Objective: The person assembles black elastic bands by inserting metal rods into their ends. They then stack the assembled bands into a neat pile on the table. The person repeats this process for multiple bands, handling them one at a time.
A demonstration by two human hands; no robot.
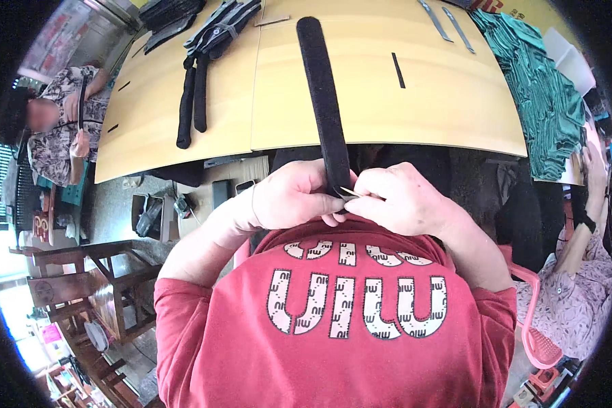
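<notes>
A long black fabric strip with a rounded far end runs from the table down over its near edge to my hands. My left hand pinches the strip's near end between thumb and fingers. Close beside it, my right hand is closed on a thin, pale, pointed tool, whose tip touches or nearly touches the strip by my left thumb. Most of that tool is hidden by the fingers, so its exact kind is unclear. Both hands are just in front of my red shirt.
On the yellow table lie a bundle of dark strips, a short black strip and two slim metal tools. Green fabric pieces are piled at right. One person sits left, another right beside a pink chair.
</notes>
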